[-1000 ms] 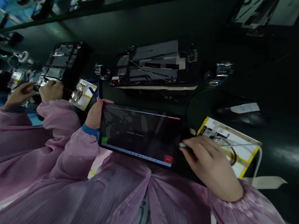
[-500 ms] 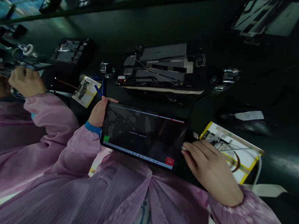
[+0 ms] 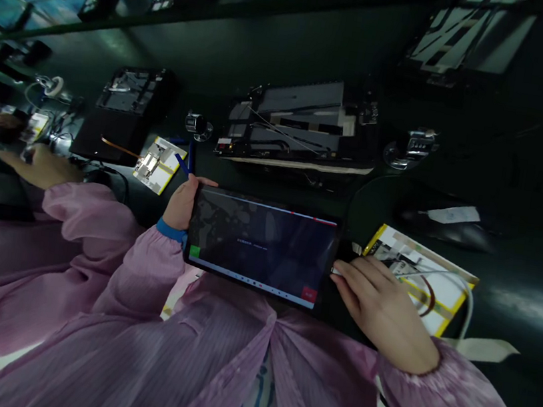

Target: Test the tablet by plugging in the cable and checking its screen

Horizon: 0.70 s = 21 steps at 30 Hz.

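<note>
Head view: the tablet (image 3: 260,246) sits centre, its screen lit with green and red buttons. The left hand (image 3: 179,205) clasps its 9 o'clock edge, fingers together; the right hand (image 3: 382,311) grips its 3 o'clock edge, fingers together, beside a yellow-edged sheet (image 3: 431,310). An opened device frame (image 3: 303,124) lies at 12 o'clock.

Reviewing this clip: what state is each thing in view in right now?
tablet: screen lit, green and red buttons showing
left hand: gripping the tablet's left edge
right hand: fingers at the tablet's right edge
open chassis: lying open, internals and wires exposed
yellow-edged card: lying flat, cable curving over it
co-worker's hand: resting among small parts
</note>
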Motion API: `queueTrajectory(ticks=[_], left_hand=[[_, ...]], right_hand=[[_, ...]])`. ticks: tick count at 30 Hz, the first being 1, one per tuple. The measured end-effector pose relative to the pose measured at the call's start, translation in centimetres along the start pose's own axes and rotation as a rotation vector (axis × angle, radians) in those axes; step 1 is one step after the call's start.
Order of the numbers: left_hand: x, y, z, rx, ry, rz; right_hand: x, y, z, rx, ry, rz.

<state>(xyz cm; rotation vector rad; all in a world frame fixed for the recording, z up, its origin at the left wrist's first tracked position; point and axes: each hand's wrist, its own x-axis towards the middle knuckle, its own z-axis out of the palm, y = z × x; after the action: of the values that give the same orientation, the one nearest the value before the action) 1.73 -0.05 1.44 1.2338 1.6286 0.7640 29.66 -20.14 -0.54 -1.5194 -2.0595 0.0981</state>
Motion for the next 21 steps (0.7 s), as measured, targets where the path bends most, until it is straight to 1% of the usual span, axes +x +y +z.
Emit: queueTrajectory(ticks=[4,6,8,10,12,14,16,19,21], left_hand=[[-0.4,0.4,0.2,0.015,-0.001,0.008],[-0.5,0.5,0.2,0.032,-0.010,0.018],[-0.4,0.4,0.1,0.036,-0.009,0.001],[-0.3,0.3,0.0,0.029,-0.010,-0.020],[-0.1,0.2,-0.1,0.020,-0.010,-0.015],[-0.1,0.1,-0.1,0.015,-0.012,0.003],[0.0,0.1,-0.2,0.015,-0.012,0.010],[0.0,0.2,-0.1,0.037,-0.012,0.028],[0.0,0.2,-0.2,0.056,-0.008,0.055]], right_hand=[[-0.5,0.1,-0.5,-0.040,-0.031,0.038],[-0.7,0.5,-1.4,-0.037,-0.038,0.051],[-0.7,1.2,-2.7,-0.030,-0.002,0.084],[-0.3,2.0,-3.8,-0.086,0.015,0.153],[0.7,2.8,-4.3,-0.199,-0.025,0.257],[2.1,3.2,-4.0,-0.298,-0.115,0.363],[3.7,3.1,-2.9,-0.339,-0.212,0.453],[6.0,2.8,-1.3,-0.342,-0.356,0.536],[7.0,2.8,-0.7,-0.339,-0.403,0.574]])
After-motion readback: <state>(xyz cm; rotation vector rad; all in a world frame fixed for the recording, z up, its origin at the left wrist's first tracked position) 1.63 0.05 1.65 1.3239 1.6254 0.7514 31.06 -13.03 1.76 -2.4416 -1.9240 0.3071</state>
